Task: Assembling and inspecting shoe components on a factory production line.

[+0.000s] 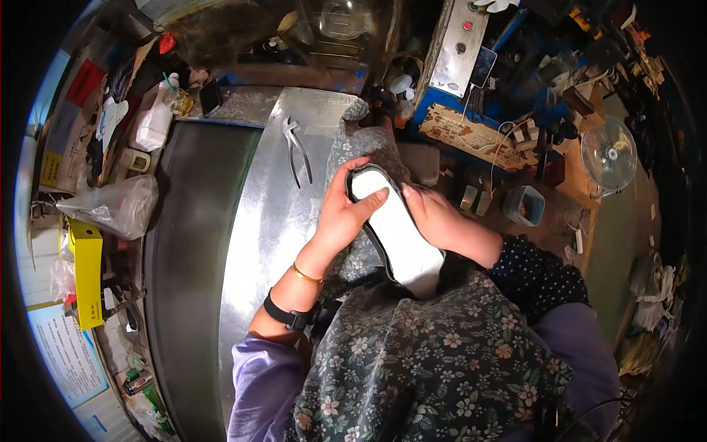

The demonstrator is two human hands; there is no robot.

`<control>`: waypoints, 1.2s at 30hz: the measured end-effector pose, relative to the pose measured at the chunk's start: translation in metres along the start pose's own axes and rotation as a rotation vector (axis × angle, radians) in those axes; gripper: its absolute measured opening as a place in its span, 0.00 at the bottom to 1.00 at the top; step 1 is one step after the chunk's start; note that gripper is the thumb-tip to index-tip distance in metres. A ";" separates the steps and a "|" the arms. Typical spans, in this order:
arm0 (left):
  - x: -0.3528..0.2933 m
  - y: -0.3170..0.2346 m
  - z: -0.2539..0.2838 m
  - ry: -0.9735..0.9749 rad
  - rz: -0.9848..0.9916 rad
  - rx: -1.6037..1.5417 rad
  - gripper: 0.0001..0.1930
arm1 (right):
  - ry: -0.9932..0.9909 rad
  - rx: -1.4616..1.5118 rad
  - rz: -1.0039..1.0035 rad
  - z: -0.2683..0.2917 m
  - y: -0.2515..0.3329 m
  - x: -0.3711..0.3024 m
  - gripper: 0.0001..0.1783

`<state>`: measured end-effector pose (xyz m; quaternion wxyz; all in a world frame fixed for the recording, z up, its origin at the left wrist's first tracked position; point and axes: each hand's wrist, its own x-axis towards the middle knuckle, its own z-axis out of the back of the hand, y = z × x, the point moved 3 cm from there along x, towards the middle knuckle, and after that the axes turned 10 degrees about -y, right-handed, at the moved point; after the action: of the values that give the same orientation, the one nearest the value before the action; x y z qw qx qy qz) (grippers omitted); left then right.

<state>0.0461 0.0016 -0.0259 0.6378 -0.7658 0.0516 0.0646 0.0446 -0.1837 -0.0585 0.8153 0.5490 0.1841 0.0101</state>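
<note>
Over my lap, a black shoe upper (401, 234) is turned with its long white underside up, its dark rim running round the edge. My left hand (342, 217) is wrapped round the far left end, with the thumb pressed on the white surface. On the opposite side my right hand (440, 222) grips the edge near the same end; part of its fingers is hidden beneath. A floral apron (412, 346) covers my lap under the near end. To the left of the hands, metal pincers (294, 151) with dark handles lie on a shiny metal surface (258, 228).
A dark conveyor belt (193, 280) runs along the left. Beyond it are a clear plastic bag (118, 206), a yellow box (87, 272) and a white bottle (153, 121). At right stand a control box (460, 48), a fan (610, 155) and a plastic tub (524, 205).
</note>
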 end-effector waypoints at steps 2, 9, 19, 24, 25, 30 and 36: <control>0.005 -0.003 0.001 -0.006 -0.047 0.042 0.28 | -0.351 -0.766 0.781 0.002 0.032 -0.007 0.21; 0.011 -0.001 0.000 0.002 0.019 0.112 0.27 | -0.125 -0.617 0.488 0.022 0.065 0.001 0.19; 0.011 -0.021 0.002 0.036 0.023 0.008 0.30 | 0.146 0.221 -0.039 -0.003 -0.003 -0.052 0.34; -0.008 -0.013 0.003 -0.133 0.121 -0.624 0.31 | 0.201 0.796 -0.015 -0.026 0.017 -0.034 0.37; -0.016 -0.007 0.010 -0.369 0.042 -0.098 0.26 | 0.199 0.766 0.078 -0.031 0.024 -0.034 0.38; -0.029 -0.018 0.029 -0.576 -0.126 1.379 0.23 | 0.120 0.288 0.120 -0.055 0.036 -0.039 0.38; -0.061 -0.028 0.023 -0.247 -0.310 0.844 0.24 | -0.024 0.551 0.253 -0.058 0.033 -0.045 0.35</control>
<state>-0.0103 0.0293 0.0074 0.8971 -0.4245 -0.1180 0.0328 -0.0093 -0.1290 -0.0348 0.6300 0.7682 0.1002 0.0549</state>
